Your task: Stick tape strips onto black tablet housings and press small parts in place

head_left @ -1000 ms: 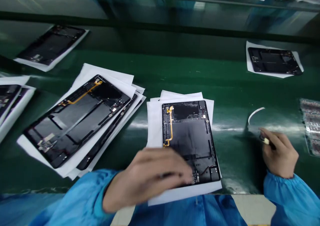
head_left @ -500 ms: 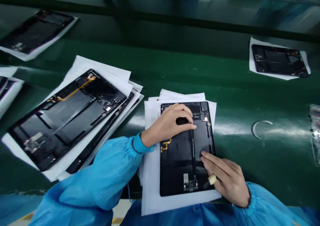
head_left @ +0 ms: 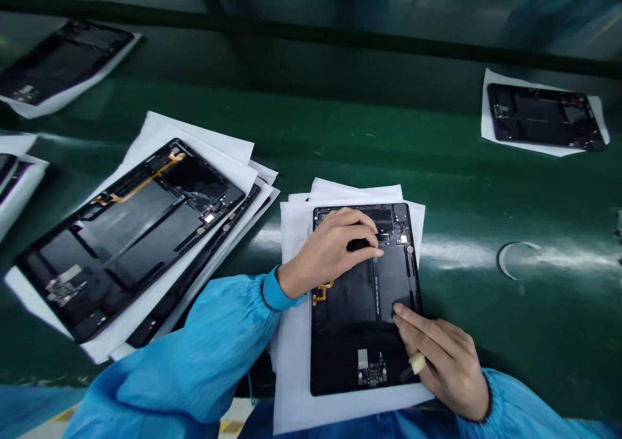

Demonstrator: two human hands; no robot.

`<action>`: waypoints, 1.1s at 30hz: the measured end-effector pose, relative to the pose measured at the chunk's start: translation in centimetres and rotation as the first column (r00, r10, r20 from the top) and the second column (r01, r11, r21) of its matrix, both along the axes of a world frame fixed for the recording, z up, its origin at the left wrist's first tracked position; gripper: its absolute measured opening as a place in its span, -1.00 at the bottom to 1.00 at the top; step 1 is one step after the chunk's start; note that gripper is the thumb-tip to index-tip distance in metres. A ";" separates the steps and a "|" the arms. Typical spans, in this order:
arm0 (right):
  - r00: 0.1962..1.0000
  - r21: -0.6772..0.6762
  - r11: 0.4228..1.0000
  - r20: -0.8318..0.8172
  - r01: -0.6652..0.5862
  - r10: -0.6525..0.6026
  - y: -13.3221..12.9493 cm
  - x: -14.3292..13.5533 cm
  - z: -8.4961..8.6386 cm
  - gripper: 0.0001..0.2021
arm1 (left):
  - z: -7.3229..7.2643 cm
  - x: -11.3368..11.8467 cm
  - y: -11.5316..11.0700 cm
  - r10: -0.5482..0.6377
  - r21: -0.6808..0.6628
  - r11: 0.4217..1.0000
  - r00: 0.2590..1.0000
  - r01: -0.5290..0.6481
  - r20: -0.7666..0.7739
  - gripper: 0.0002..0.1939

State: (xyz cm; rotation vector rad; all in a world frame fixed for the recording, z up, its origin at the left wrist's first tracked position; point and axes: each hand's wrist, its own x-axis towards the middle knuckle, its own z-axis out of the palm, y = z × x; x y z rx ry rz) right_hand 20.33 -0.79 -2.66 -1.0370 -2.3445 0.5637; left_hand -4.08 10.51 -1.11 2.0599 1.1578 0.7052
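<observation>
A black tablet housing [head_left: 347, 335] lies on white sheets [head_left: 294, 387] in front of me. My left hand [head_left: 335, 248] is over its upper part, thumb and fingertips curled together in a pinch at the top of a dark flex strip [head_left: 376, 287]; whatever is between them is too small to make out. On the lower right of the housing rest the extended fingertips of my right hand [head_left: 442, 355], which also holds a small yellow and black tool [head_left: 416, 362] near the lower right corner. An orange flex cable [head_left: 321, 293] shows at the left edge.
At the left, an opened tablet housing [head_left: 131, 232] tops a slanted stack with white sheets. Other housings lie at the far left [head_left: 68, 60] and far right [head_left: 544, 116]. A curved clear strip [head_left: 508, 261] is on the green table [head_left: 451, 193].
The housing and both hands appear slightly lower in the view. Both hands keep nearly the same pose and place on the housing.
</observation>
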 end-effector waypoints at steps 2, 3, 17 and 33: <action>1.000 0.011 1.000 0.000 0.008 -0.008 0.1 -0.1 0.1 -0.66 | 0.0 0.0 0.0 -0.005 0.007 1.000 1.000 0.005 0.000 -0.92; 1.000 0.016 1.000 -0.003 0.011 -0.011 0.2 -0.2 0.2 -0.67 | 0.0 -0.1 0.0 -0.006 0.011 1.000 1.000 0.006 0.001 -0.92; 1.000 0.036 0.999 -0.015 0.007 -0.006 0.1 -0.1 0.0 -0.68 | 0.0 -0.3 -0.1 -0.013 -0.008 1.000 1.000 0.013 -0.014 -0.94; 0.910 0.177 0.965 0.400 -0.193 0.108 -0.8 -2.8 3.4 -0.67 | -0.8 0.0 -0.4 0.026 0.014 1.000 0.995 -0.025 -0.098 -0.69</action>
